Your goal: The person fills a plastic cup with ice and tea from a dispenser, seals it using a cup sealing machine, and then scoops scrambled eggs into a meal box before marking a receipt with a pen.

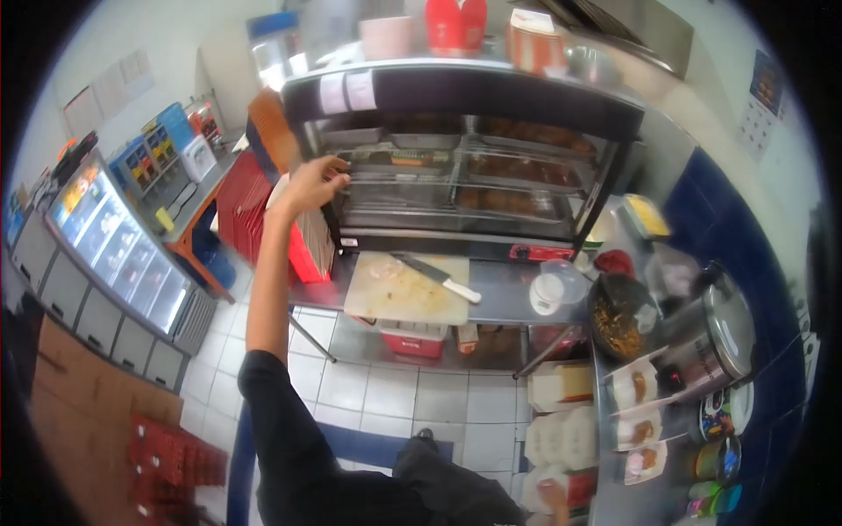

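Observation:
My left hand reaches up to the left side of a heated food display cabinet. Its fingers are curled at the left edge of the cabinet's glass door. Trays of browned food sit on the shelves behind the glass. Low at the bottom edge, my right hand is smeared by motion, beside white foam containers; what its fingers do does not show. Below the cabinet, a white-handled knife lies across a stained cutting board.
Red folded boxes stand left of the cabinet. On the right counter are a dark bowl of food, a steel cooker and several paper trays holding food. A lit drinks fridge stands far left. Red crates sit lower left.

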Available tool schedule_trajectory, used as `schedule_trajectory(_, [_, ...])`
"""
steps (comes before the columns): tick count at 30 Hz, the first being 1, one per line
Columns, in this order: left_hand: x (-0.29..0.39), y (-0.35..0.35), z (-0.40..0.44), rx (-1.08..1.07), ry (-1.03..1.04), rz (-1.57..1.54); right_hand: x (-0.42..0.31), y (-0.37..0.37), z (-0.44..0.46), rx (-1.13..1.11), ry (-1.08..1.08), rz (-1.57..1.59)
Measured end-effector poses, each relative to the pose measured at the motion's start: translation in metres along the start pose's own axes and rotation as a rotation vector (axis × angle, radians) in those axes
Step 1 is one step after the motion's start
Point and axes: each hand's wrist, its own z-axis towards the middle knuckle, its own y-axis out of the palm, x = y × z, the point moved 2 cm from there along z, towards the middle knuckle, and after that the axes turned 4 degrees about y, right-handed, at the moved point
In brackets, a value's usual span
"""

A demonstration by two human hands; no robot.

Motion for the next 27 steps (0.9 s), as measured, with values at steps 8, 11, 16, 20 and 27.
schedule_trajectory(8, [-0.144,-0.023,0.158,0.944,-0.196,-0.448,-0.176,-0.087,0.111,0.100,-0.060,-0.005])
schedule_trajectory(11, [-0.128,0.021,0.181,0.950,-0.143,-0.599,-0.308,-0.151,0.162,0.099,0.067,0.171])
schedule_trajectory(16, [-0.061,0.088,0.084,1.605,-0.360,-0.571,-0.468,-0.181,0.228,0.106,-0.074,0.513])
schedule_trajectory(20, [0.068,0.232,-0.022,0.139,0.190,-0.826,-0.545,-0.184,0.264,0.050,-0.199,1.196])
schedule_trajectory(27, [0.095,0.223,-0.050,-0.681,0.150,-0.772,-0.519,-0.160,0.270,0.152,0.197,1.567])
